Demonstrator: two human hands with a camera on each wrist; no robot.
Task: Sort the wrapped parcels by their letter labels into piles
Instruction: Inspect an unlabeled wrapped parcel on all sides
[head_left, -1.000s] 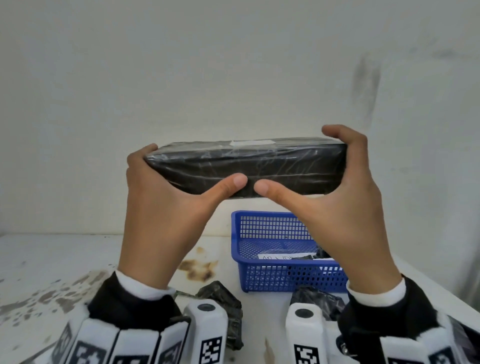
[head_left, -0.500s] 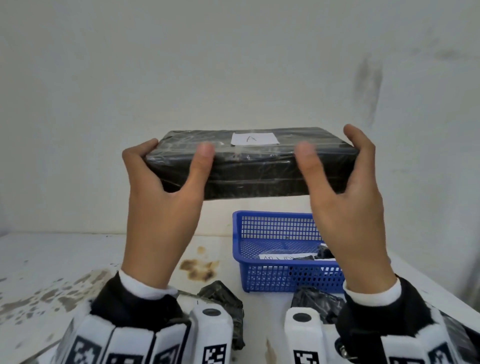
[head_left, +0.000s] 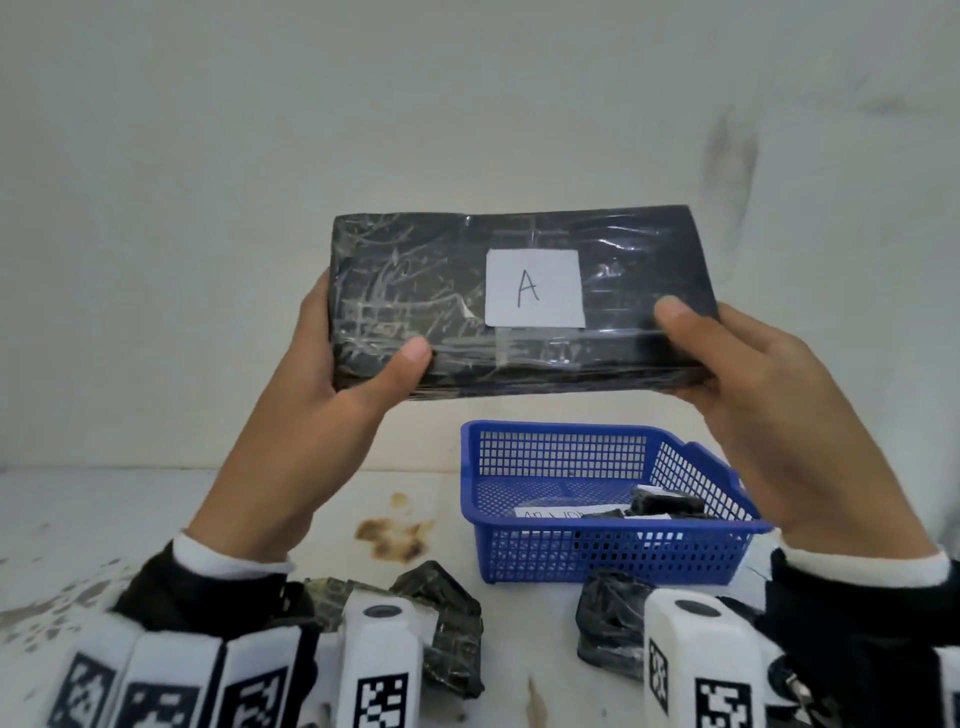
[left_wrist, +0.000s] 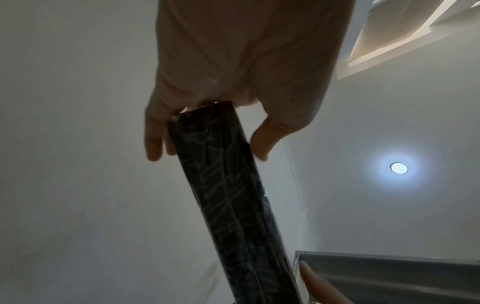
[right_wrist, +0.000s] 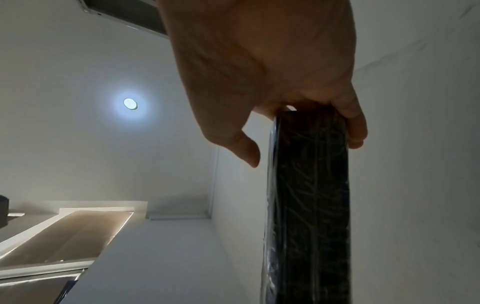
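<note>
A flat black parcel (head_left: 426, 291) wrapped in clear film is held up in front of the wall, its broad face turned toward me. A white label (head_left: 534, 289) on it reads "A". My left hand (head_left: 332, 358) grips its left end, thumb on the front face. My right hand (head_left: 727, 364) grips its right end the same way. In the left wrist view the parcel (left_wrist: 228, 195) runs away from my left hand (left_wrist: 207, 131) edge-on. The right wrist view shows the parcel (right_wrist: 309, 195) edge-on below my right hand (right_wrist: 298, 123).
A blue mesh basket (head_left: 566, 452) stands on the stained white table (head_left: 104, 519) below the parcel, holding small black parcels (head_left: 665, 501) and a paper slip. More black wrapped parcels (head_left: 441, 603) (head_left: 608, 623) lie near the front edge by my wrists. A wall stands close behind.
Both hands tilted the parcel's top face toward me, so the "A" label now faces me fully. The thumbs moved from the long side onto the front face, and the parcel came closer.
</note>
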